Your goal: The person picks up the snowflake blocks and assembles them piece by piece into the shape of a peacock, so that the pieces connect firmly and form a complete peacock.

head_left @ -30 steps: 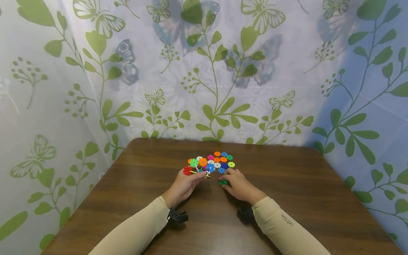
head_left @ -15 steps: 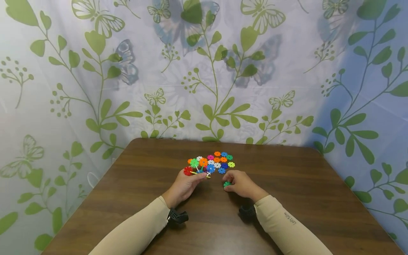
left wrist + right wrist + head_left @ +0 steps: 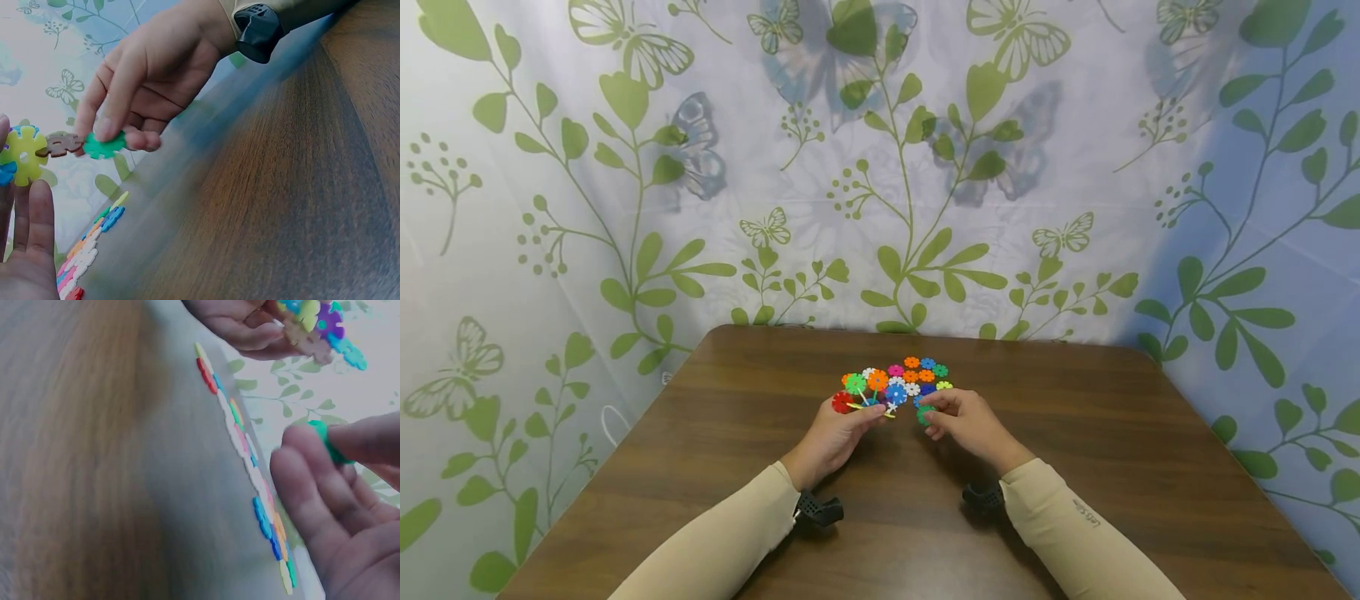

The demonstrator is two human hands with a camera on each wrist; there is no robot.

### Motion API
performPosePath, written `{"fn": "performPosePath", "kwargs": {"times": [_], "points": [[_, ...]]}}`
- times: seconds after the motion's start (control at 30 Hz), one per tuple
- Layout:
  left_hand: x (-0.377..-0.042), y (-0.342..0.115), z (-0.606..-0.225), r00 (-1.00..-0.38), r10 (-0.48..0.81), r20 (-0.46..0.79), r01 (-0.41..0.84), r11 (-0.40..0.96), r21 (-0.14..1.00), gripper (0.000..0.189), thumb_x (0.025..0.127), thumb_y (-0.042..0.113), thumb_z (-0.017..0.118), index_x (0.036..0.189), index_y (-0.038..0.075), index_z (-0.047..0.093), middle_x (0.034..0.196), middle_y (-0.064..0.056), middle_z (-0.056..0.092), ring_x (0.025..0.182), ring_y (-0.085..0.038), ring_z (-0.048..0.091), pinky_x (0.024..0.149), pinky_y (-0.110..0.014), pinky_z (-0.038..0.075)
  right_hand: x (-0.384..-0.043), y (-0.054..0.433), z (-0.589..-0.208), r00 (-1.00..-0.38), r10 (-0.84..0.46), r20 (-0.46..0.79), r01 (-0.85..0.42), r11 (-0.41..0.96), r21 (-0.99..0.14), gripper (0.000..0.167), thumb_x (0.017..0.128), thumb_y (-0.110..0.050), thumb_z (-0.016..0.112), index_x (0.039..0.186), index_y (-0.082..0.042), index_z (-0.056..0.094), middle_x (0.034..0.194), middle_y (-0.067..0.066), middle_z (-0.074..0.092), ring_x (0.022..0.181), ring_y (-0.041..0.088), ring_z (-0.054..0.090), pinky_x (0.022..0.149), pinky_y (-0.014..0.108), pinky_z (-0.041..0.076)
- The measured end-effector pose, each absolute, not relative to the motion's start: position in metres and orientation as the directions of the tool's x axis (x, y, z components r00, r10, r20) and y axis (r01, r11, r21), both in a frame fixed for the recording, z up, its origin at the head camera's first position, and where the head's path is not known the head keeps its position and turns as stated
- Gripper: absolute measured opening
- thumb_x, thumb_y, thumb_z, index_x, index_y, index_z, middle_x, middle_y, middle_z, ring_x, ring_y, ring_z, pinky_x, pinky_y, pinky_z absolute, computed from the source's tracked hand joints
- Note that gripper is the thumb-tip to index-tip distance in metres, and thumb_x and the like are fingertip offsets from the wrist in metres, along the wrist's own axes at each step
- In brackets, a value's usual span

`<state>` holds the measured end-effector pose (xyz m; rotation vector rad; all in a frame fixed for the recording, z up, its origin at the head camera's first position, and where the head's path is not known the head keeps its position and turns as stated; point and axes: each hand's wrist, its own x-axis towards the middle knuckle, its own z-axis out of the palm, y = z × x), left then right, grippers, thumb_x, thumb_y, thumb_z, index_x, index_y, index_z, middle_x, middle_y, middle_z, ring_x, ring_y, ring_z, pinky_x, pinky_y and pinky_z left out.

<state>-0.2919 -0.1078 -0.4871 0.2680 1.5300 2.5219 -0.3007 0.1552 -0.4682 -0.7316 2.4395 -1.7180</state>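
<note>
My left hand [image 3: 829, 443] grips a cluster of interlocked flower-shaped plastic discs in mixed colours. A yellow disc [image 3: 26, 156] and a brown disc [image 3: 307, 344] belong to that cluster, along with a purple disc [image 3: 331, 322]. My right hand [image 3: 976, 432] pinches one green notched disc [image 3: 925, 415] between thumb and fingers, a little to the right of the cluster. From the left wrist view, the green disc seems to overlap the brown one's end; the other views show a gap between them. Part of the cluster is hidden behind the left fingers.
Loose flower discs lie flat on the wooden table [image 3: 1075, 417] beyond both hands, among them an orange disc [image 3: 912, 362], a white disc [image 3: 912, 389] and a dark green disc [image 3: 941, 371]. A patterned curtain [image 3: 887, 167] hangs behind the table.
My right hand has lifted the green disc from low over the table, turned it face-on and brought it slightly up and left towards the cluster. My left hand has hardly moved.
</note>
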Motion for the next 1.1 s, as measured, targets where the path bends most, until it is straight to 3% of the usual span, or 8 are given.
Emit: {"fn": "performPosePath", "kwargs": {"times": [0.2,0.4,0.57,0.77,1.1], "points": [[-0.2916,-0.1084,-0.4843,-0.955,0.289,0.066,-0.074,-0.448,0.891,0.056,0.096,0.004,0.079,0.145,-0.004,0.052,0.135,-0.022,0.064,0.117,-0.037,0.066,0.105,-0.051,0.049,-0.2993,0.1546,-0.4645,-0.854,-0.467,0.231,-0.297,0.071,-0.952,0.037,0.102,-0.002,0.070,0.134,0.015,0.060,0.113,0.036,0.069,0.094,0.039,0.076,0.087,0.042,0.060],[-0.2909,-0.1094,-0.4814,-0.945,0.321,0.063,-0.095,-0.454,0.886,0.059,0.098,0.006,0.077,0.149,-0.002,0.048,0.141,-0.022,0.060,0.124,-0.038,0.063,0.103,-0.051,0.050,-0.2996,0.1547,-0.4642,-0.837,-0.505,0.210,-0.222,-0.037,-0.974,0.045,0.101,-0.002,0.071,0.139,0.015,0.056,0.115,0.029,0.072,0.103,0.045,0.072,0.092,0.053,0.056],[-0.2916,-0.1087,-0.4823,-0.951,0.299,0.073,-0.089,-0.496,0.863,0.055,0.098,0.004,0.076,0.146,-0.003,0.050,0.138,-0.023,0.061,0.121,-0.037,0.064,0.103,-0.051,0.050,-0.2995,0.1549,-0.4629,-0.845,-0.502,0.182,-0.194,-0.029,-0.981,0.046,0.101,-0.001,0.071,0.141,0.015,0.055,0.113,0.028,0.072,0.101,0.043,0.073,0.091,0.054,0.057],[-0.2928,-0.1073,-0.4838,-0.959,0.266,0.099,-0.059,-0.530,0.846,0.054,0.100,0.004,0.073,0.147,-0.006,0.047,0.140,-0.025,0.058,0.131,-0.049,0.054,0.104,-0.049,0.050,-0.2988,0.1553,-0.4619,-0.846,-0.506,0.167,-0.201,0.012,-0.980,0.042,0.101,-0.003,0.071,0.139,0.011,0.059,0.114,0.038,0.068,0.095,0.041,0.075,0.090,0.052,0.058],[-0.2940,-0.1075,-0.4856,-0.955,0.258,0.144,-0.032,-0.575,0.818,0.047,0.102,0.000,0.069,0.145,-0.003,0.049,0.147,-0.029,0.050,0.123,-0.033,0.063,0.105,-0.047,0.049,-0.2983,0.1498,-0.4669,-0.849,-0.505,0.156,-0.162,-0.032,-0.986,0.039,0.103,-0.004,0.069,0.139,0.010,0.061,0.118,0.043,0.063,0.094,0.037,0.075,0.091,0.052,0.058]]}}
